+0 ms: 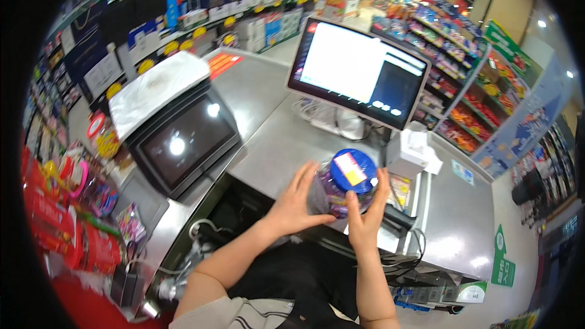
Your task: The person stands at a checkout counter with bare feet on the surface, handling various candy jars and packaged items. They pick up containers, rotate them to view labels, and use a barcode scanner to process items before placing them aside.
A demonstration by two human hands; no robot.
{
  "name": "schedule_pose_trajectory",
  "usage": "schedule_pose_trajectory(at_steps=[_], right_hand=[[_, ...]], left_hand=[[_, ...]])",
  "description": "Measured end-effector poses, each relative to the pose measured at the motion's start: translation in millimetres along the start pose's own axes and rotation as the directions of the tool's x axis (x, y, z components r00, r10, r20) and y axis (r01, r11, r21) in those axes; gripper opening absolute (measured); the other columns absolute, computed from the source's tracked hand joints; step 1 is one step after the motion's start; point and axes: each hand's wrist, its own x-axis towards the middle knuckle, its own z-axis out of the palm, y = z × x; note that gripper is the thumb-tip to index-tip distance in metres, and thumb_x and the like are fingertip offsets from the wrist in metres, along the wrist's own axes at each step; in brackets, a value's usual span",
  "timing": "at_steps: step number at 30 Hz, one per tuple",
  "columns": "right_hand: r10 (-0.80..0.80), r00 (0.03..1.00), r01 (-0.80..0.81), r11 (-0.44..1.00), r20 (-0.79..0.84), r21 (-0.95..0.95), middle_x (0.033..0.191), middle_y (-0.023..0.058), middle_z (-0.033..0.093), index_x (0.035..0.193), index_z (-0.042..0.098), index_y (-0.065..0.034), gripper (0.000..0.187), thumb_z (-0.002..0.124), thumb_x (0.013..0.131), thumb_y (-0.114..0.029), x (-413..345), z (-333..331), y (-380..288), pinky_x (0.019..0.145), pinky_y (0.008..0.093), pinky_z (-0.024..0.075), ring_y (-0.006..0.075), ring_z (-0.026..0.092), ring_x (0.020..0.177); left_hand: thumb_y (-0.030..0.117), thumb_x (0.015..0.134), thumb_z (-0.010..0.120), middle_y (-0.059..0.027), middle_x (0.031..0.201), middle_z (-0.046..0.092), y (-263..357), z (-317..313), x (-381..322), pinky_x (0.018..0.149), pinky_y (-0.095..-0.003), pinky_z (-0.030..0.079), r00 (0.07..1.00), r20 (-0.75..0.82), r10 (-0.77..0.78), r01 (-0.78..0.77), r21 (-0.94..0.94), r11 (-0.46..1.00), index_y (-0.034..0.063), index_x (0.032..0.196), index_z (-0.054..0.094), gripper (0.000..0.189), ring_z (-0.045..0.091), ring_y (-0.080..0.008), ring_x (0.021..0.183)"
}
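A transparent plastic jar (325,189) with a blue screw lid (368,161) and purple-wrapped contents is between my two hands at the counter. A printed label, pink, white and yellow, lies across the lid. My left hand (297,205) grips the jar's left side, fingers pointing up and thumb along the near side. On the opposite side, my right hand (370,212) holds it with fingers along the right and the thumb tip at the lid's near edge. Whether the jar's base touches the steel counter (269,146) cannot be seen.
Beyond the jar stands a lit monitor (338,66), with cables beneath. A dark-screened terminal (183,137) is on the left, a white receipt printer (406,153) on the right. Candy jars (103,139) line the far left. Below the counter edge is an open recess (237,203).
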Motion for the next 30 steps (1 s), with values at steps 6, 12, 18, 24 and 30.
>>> schedule_pose_trajectory(at_steps=[6, 12, 18, 24, 30], right_hand=[[0.163, 0.978, -0.179, 0.976, 0.126, 0.127, 0.153, 0.0238, 0.038, 0.156, 0.024, 0.0051, 0.088, 0.076, 0.089, -0.02, -8.2, -10.4, 9.7, 0.118, 0.0404, 0.0303, 0.031, 0.039, 0.142], [0.118, 0.98, -0.114, 0.993, 0.161, -0.038, 0.151, 0.0246, 0.034, 0.159, 0.013, 0.0012, 0.125, 0.093, 0.067, -0.023, -10.5, -7.9, 5.7, 0.118, 0.0436, 0.032, 0.0359, 0.039, 0.14], [0.102, 0.984, -0.1, 0.995, 0.148, -0.021, 0.156, 0.0228, 0.028, 0.159, 0.018, -0.0023, 0.122, 0.094, 0.066, -0.023, -14.6, -18.0, 10.0, 0.119, 0.0424, 0.0308, 0.0351, 0.034, 0.145], [0.225, 0.962, -0.24, 0.967, 0.157, 0.082, 0.159, 0.0186, 0.027, 0.159, 0.019, -0.0008, 0.108, 0.088, 0.077, -0.015, -52.8, -24.1, 11.2, 0.119, 0.0422, 0.0323, 0.0304, 0.033, 0.147], [0.345, 0.926, -0.373, 0.786, 0.15, 0.493, 0.163, 0.0156, 0.026, 0.161, 0.016, -0.0025, 0.09, 0.068, 0.088, 0.004, -79.6, -12.3, 5.5, 0.121, 0.0433, 0.0254, 0.026, 0.029, 0.15]], left_hand=[[0.043, 0.053, 0.099, -0.0237, 0.16, 0.028, -15.2, -0.8, 55.3, 0.121, -0.0484, 0.03, 0.962, 0.271, -0.013, 0.117, -0.371, 0.921, 0.011, 0.16, 0.022, 0.135, 0.029, -0.0402, 0.149], [0.043, 0.054, 0.098, -0.0215, 0.145, 0.043, -5.1, -41.8, 70.0, 0.113, -0.0466, 0.039, 0.881, 0.473, -0.021, 0.084, -0.113, 0.99, 0.0097, 0.158, 0.028, 0.129, 0.041, -0.0379, 0.137], [0.031, 0.059, 0.098, -0.0087, 0.117, 0.057, -18.9, -44.8, 41.9, 0.09, -0.0349, 0.05, 0.903, 0.418, -0.095, 0.16, -0.123, 0.979, 0.0089, 0.146, 0.051, 0.102, 0.057, -0.0201, 0.096], [0.025, 0.061, 0.097, -0.0123, 0.142, 0.049, -21.7, -31.6, 48.4, 0.108, -0.0436, 0.046, 0.909, 0.41, -0.075, 0.243, -0.374, 0.895, 0.0102, 0.154, 0.039, 0.11, 0.051, -0.0276, 0.131], [0.027, 0.068, 0.094, -0.0161, 0.145, 0.045, -1.7, -27.5, 6.2, 0.109, -0.0439, 0.045, 0.991, 0.093, -0.094, 0.113, -0.226, 0.967, 0.0061, 0.149, 0.042, 0.098, 0.049, -0.0319, 0.133]])
